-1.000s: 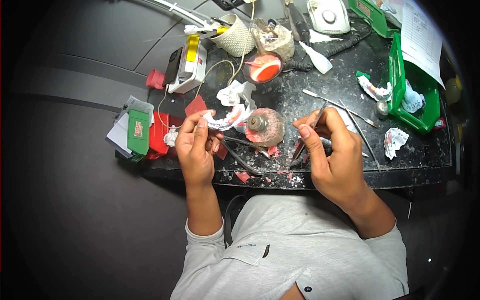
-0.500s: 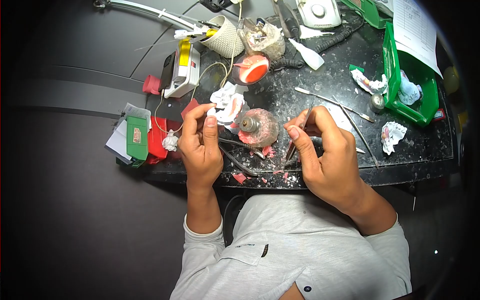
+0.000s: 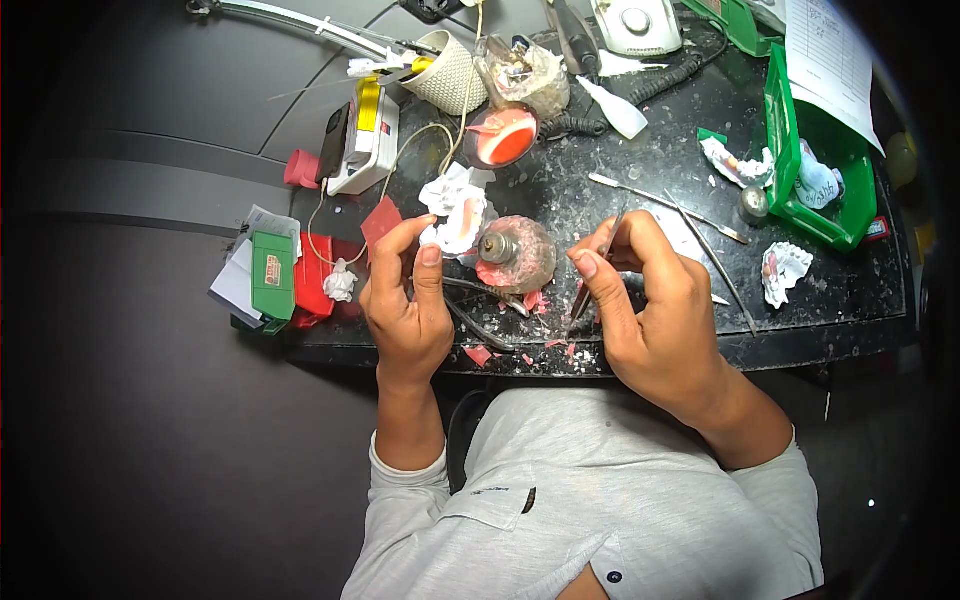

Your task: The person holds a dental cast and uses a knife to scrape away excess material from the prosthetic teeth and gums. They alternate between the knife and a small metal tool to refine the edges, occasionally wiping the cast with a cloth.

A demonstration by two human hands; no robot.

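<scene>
Between thumb and index finger, my left hand (image 3: 408, 305) pinches the edge of a white plaster dental cast (image 3: 462, 228) with pink wax along its ridge. Just right of the cast stands a wax-smeared glass spirit lamp (image 3: 516, 256) with a metal wick holder. My right hand (image 3: 650, 310) is closed around a slim metal carving tool (image 3: 581, 300), its tip slanting down toward the bench. Pink wax scraps (image 3: 478, 355) and white crumbs lie on the bench between the hands. A pink wax sheet (image 3: 380, 222) lies behind my left fingers.
A bowl of red wax (image 3: 503, 137) sits behind the lamp. Metal instruments (image 3: 712, 262) lie right of my right hand, near a plaster piece (image 3: 786, 275) and a green bin (image 3: 830, 200). Green and red boxes (image 3: 273, 275) stand at the left edge.
My left hand has shifted slightly down and right, and the cast has turned a little in its fingers. My right hand and the carving tool stay nearly still.
</scene>
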